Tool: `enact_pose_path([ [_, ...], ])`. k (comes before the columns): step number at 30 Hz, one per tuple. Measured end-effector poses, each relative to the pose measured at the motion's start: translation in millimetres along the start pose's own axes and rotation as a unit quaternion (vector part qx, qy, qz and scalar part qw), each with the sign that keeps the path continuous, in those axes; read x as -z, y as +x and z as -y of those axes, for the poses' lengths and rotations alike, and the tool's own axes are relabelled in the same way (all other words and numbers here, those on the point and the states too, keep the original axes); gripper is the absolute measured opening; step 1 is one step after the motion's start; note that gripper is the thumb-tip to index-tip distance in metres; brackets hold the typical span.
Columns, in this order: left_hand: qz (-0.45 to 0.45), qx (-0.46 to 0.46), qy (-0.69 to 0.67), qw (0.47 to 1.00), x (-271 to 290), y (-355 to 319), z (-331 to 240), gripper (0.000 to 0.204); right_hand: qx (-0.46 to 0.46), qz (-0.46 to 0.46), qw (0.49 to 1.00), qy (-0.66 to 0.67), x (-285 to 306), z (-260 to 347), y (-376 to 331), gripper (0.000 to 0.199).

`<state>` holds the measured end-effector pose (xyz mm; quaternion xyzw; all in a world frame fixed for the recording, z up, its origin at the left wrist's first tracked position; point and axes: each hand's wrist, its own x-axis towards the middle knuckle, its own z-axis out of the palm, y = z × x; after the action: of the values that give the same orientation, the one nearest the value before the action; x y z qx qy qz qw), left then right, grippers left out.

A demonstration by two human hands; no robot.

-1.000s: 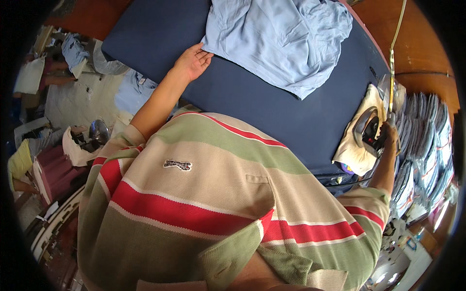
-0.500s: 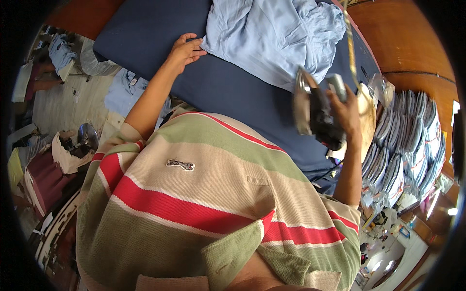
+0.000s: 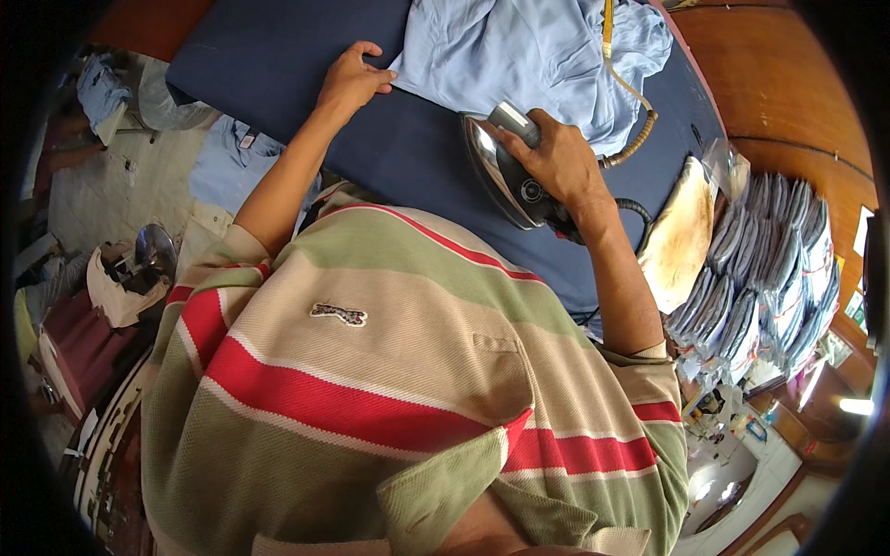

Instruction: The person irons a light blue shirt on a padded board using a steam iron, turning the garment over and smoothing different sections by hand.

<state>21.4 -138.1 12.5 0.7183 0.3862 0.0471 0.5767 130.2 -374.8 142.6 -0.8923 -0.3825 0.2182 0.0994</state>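
A light blue garment (image 3: pixel 519 65) lies spread and partly wrinkled on the dark blue padded ironing table (image 3: pixel 269 56). At its near left corner, the fingertips of my left hand (image 3: pixel 357 82) are closed on the cloth edge, with one finger curled apart. My right hand (image 3: pixel 561 157) is wrapped round the handle of a black and grey iron (image 3: pixel 505 176). The iron stands close to the garment's near edge, its metal soleplate tilted to the left. A hose or cord (image 3: pixel 640 139) with a wound covering runs behind my right wrist and over the garment.
A scorched cream cloth pad (image 3: pixel 677 236) rests at the table's right edge. Beyond it hang or stand stacks of folded garments in clear plastic (image 3: pixel 760 250). Another light blue garment (image 3: pixel 236 167) lies low on the left. A wooden panel (image 3: pixel 788 83) borders the right side.
The iron in my right hand has moved left and turned, coming nearer the garment's front edge. My left hand stays at the corner, its fingers less spread. The cord has shifted left.
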Motion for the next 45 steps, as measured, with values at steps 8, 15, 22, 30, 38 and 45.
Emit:
enact_pose_path([
  [8, -0.053, -0.033, 0.039, 0.997, -2, -14, -6, 0.043, 0.031, -0.008, 0.999, -0.009, -5, 24, 21, 0.041],
  [15, -0.075, -0.058, 0.029, 0.995, -8, -16, -2, 0.044, 0.054, 0.014, 0.998, -0.013, -6, 29, 25, 0.042],
  [22, -0.076, -0.054, 0.028, 0.995, -4, -16, 2, 0.044, 0.067, 0.016, 0.998, -0.010, -8, 40, 34, 0.044],
  [30, -0.059, -0.048, 0.050, 0.996, -5, -12, -2, 0.043, 0.062, 0.012, 0.998, 0.000, -10, 48, 39, 0.043],
  [38, -0.062, -0.037, -0.035, 0.997, -14, -19, -4, 0.055, -0.089, -0.003, 0.996, 0.026, 11, -26, -21, 0.047],
  [45, -0.061, -0.052, -0.018, 0.997, -39, -22, -3, 0.068, -0.168, -0.069, 0.979, 0.089, 5, -75, -60, 0.046],
])
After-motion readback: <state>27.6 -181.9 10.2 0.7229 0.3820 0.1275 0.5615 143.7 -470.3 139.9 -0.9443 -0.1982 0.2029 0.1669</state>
